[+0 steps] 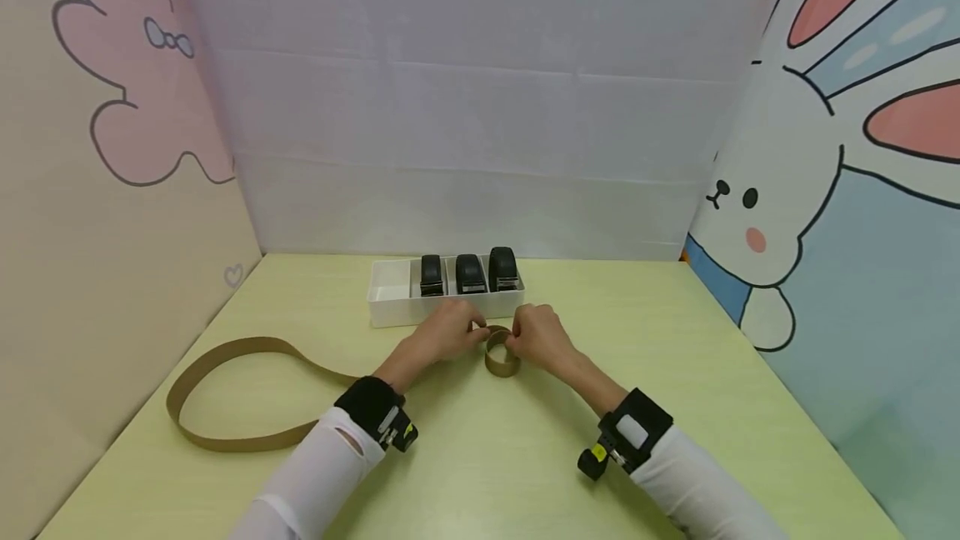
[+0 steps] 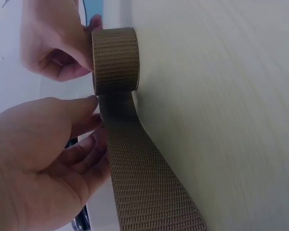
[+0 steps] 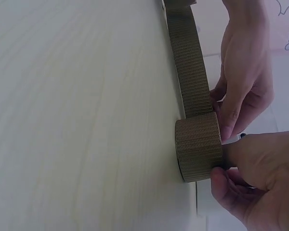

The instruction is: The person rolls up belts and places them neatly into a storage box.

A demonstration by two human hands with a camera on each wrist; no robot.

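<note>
A brown woven webbing belt stands on edge on the table, one end wound into a small roll [image 1: 501,368]. My left hand [image 1: 448,330] pinches the strap [image 2: 139,168] right beside the roll, thumb on the near face and fingers behind it. From the other side my right hand [image 1: 543,338] grips the roll's upper edge, with one finger reaching into the coil and the thumb at its outside, as the right wrist view shows. The long remainder of the belt [image 1: 240,444] curves in a wide loop to the left, partly hidden by the left forearm.
Just behind the hands stands a white divided box [image 1: 390,312]. Three black rolled belts [image 1: 470,273] with metal ends sit upright in its compartments. A white sheet [image 1: 480,123] hangs at the table's back edge, and painted walls rise on both sides.
</note>
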